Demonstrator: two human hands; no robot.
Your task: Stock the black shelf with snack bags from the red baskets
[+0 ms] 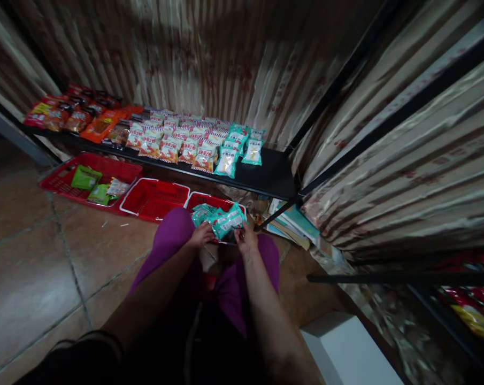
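My left hand (202,234) and my right hand (245,238) are both closed on a bunch of teal snack packets (225,221), held over my purple-clad knees (173,235). More teal packets lie just behind them in a red basket (197,199) on the floor. On the low black shelf (266,176) beyond, a few teal packets (237,147) lie at the right end of rows of red-and-white packets (177,141) and orange-red packets (77,115).
Two more red baskets (153,199) (65,179) sit on the tiled floor to the left, the far one with green packets (85,176). Books (293,219) lie under the shelf corner. Corrugated walls surround; a white box (346,347) is at lower right.
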